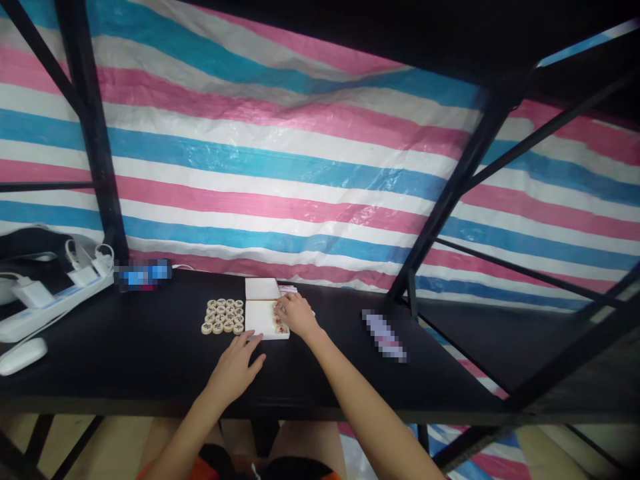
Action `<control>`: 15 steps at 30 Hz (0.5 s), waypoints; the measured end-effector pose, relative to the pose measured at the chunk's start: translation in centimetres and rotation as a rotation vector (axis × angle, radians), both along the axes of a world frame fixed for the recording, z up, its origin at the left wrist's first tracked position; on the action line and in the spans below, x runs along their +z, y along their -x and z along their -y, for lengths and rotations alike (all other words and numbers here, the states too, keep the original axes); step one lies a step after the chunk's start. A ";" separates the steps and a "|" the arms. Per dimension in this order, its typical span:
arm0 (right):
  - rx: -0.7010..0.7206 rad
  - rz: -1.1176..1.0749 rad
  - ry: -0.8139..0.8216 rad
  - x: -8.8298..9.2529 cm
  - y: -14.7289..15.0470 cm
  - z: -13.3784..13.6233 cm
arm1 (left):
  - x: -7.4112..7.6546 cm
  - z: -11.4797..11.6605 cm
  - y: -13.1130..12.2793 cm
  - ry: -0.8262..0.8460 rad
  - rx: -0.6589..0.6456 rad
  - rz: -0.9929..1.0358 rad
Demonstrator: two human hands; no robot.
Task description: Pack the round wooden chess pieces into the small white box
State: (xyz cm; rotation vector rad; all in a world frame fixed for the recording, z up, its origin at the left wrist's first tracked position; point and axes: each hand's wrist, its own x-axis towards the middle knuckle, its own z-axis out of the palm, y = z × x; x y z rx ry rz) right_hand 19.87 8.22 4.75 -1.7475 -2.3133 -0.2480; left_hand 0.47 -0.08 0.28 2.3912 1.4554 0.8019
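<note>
An open white box lies on the black table, its lid folded back behind it. Along the right side of the box runs a column of round Chinese chess pieces with red characters. My right hand reaches over that side, fingers curled down onto a Chinese chess piece at the column's far end, partly hidden by the fingers. At the box's front edge, my left hand rests with fingers apart and nothing in it. Left of the box, Chinese chess pieces with black characters stand in a neat block of rows.
A pinkish-white item lies behind the box, partly covered by my right hand. On the left are a white power strip with chargers, a white rounded case and a blurred-out device. Another blurred-out object lies right. Black frame posts border the table.
</note>
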 end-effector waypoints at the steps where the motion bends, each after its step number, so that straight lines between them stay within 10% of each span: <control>1: 0.003 0.002 0.001 0.0 0.1 0.0 | 0.0 0.0 0.0 0.001 0.002 0.004; 15: 0.042 -0.061 0.029 0.5 1.5 -0.8 | 0.1 0.1 0.0 0.012 -0.012 -0.013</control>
